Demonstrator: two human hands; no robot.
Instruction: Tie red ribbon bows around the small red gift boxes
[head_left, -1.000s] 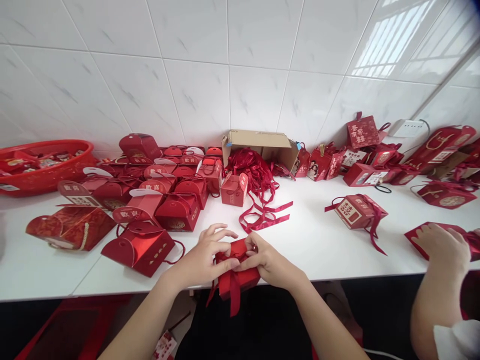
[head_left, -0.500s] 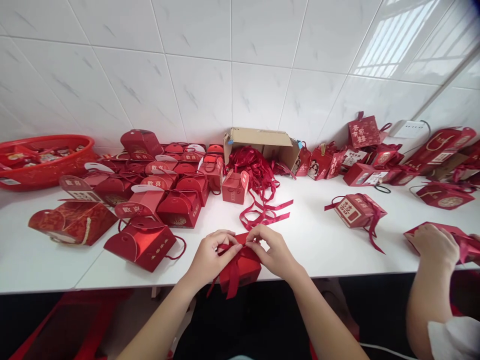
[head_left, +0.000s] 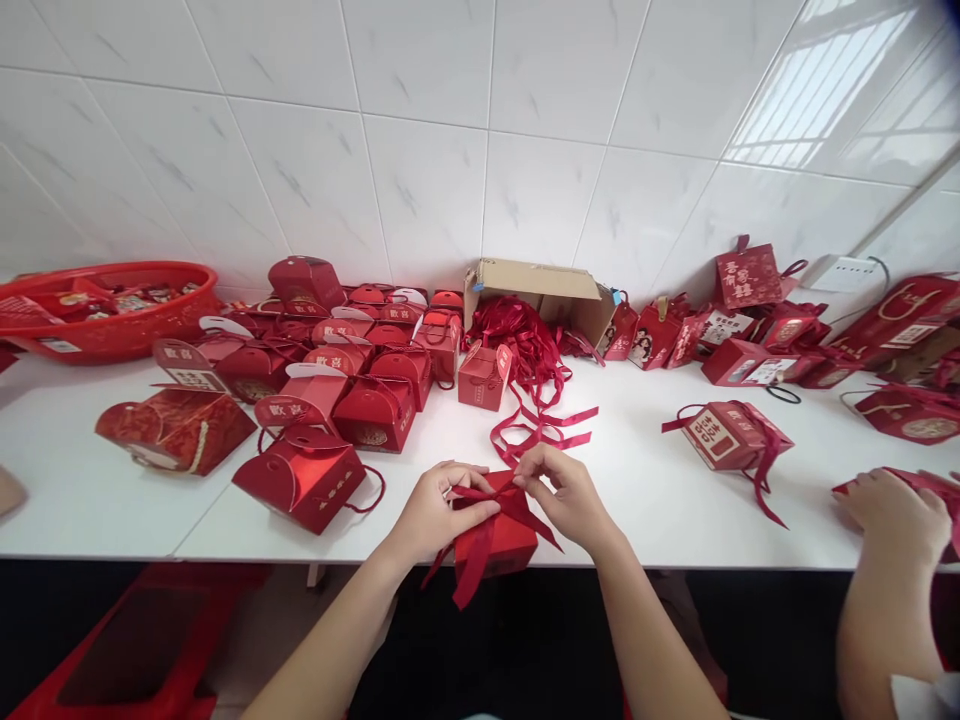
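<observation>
A small red gift box (head_left: 506, 545) sits at the table's front edge with a dark red ribbon (head_left: 478, 560) over its top. My left hand (head_left: 448, 508) pinches the ribbon on the left, thumb and fingers closed on it above the box. On the other side my right hand (head_left: 559, 490) grips another part of the same ribbon between thumb and fingertips. Ribbon tails hang down the box's front and stick out to the right. Whether a knot lies between my fingers I cannot make out.
Several finished-looking red boxes (head_left: 300, 480) crowd the left, beside a red basin (head_left: 142, 310). A cardboard box (head_left: 540, 275) spills loose ribbons (head_left: 521, 345) toward me. A ribboned box (head_left: 731, 435) stands right of me. At far right a co-worker's hand (head_left: 896, 510) rests on another box.
My right hand has moved slightly away from the left, and a ribbon tail now points right across the box. The whole scene has shifted a little to the right in view.
</observation>
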